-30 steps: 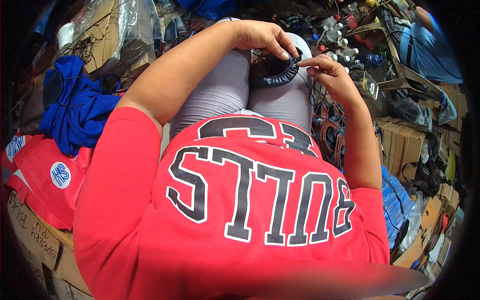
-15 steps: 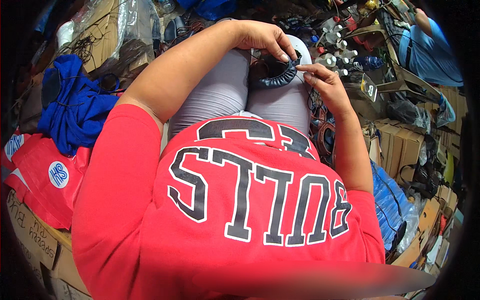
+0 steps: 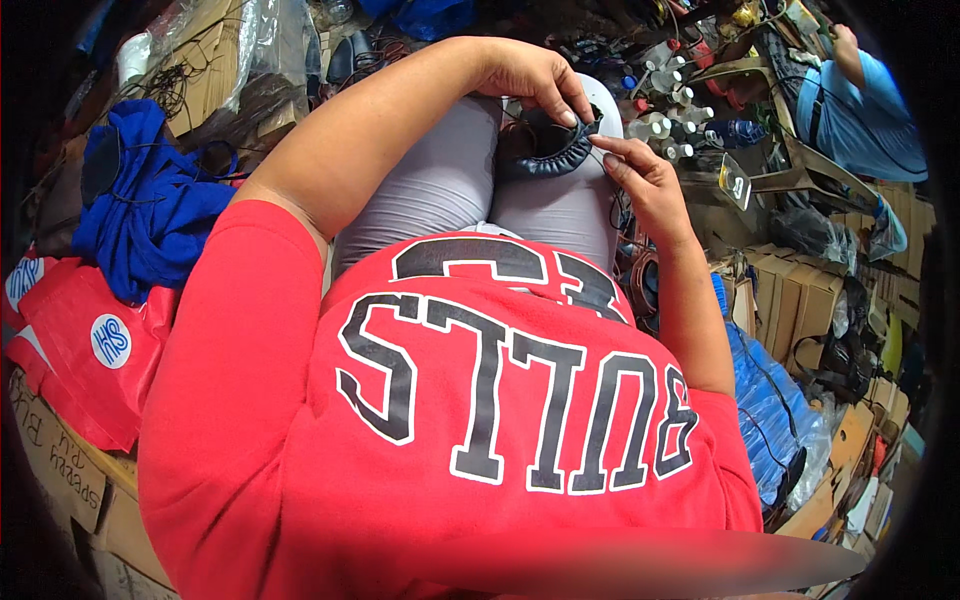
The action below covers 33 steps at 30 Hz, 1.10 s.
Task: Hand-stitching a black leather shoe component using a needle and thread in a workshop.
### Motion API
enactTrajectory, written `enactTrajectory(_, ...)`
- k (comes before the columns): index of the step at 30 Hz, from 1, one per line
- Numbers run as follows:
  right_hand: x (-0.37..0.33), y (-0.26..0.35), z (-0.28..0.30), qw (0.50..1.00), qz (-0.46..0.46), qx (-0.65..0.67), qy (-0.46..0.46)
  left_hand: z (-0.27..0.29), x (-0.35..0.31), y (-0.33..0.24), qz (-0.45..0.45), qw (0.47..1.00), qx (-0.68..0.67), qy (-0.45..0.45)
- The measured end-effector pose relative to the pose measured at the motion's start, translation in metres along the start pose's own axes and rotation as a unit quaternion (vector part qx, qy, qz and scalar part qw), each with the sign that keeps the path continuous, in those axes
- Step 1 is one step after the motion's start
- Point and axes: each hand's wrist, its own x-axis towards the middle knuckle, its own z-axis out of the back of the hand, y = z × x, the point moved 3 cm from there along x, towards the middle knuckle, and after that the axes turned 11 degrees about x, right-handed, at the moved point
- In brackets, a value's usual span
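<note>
A dark, glossy shoe upper point(image 3: 560, 163) with a gathered, puckered edge rests over my right thigh, close to the knee. My left hand point(image 3: 545, 85) reaches across from the left and grips the upper's far side, thumb on the edge. Just right of it, my right hand point(image 3: 643, 175) has thumb and forefinger drawn together by the puckered rim. Something thin like a thread or needle may be between those fingertips, but it is too small to make out. The inside of the upper lies in shadow.
Blue cloth point(image 3: 150, 205) and a red bag point(image 3: 90, 350) lie to my left. Several small bottles point(image 3: 665, 125) stand beyond my right knee. Cardboard pieces point(image 3: 785, 295) and a blue plastic-wrapped bundle point(image 3: 765, 410) sit at my right. Another person's blue-clothed body point(image 3: 865, 120) shows far right.
My right hand has shifted slightly down and away from the upper's rim. The left hand keeps its grip, and the upper stays about where it was.
</note>
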Motion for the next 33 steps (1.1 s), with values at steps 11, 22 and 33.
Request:
enactTrajectory(11, 0.002, 0.003, -0.007, 0.999, 0.022, -0.018, -0.036, 0.004, 0.013, -0.003, 0.001, 0.999, 0.015, 0.040)
enactTrajectory(22, -0.010, 0.040, -0.019, 0.964, 0.078, -0.248, -0.063, 0.005, 0.015, -0.004, 0.015, 0.997, 0.030, 0.074)
enactTrajectory(33, 0.000, -0.006, 0.001, 0.982, -0.111, 0.146, -0.055, 0.006, 0.028, 0.003, -0.013, 0.996, 0.021, 0.090)
